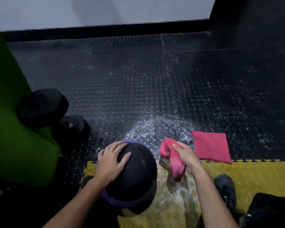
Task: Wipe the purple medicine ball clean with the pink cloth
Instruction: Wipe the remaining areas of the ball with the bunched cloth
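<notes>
Left hand [111, 162] flat on medicine ball [135, 178], right hand [186, 155] gripping pink cloth [173, 160] beside

Black ball [135, 175] purple-banded; pink cloth [173, 160]; studded yellow mat [253, 171].

Black studded rubber floor [138, 79] runs to a pale wall [105, 10] with black skirting [105, 31] at its far edge. Yellow interlocking tiles [253, 175] line the near edge. A green mat [10, 129] and a black dumbbell [44, 109] sit at the left.
</notes>
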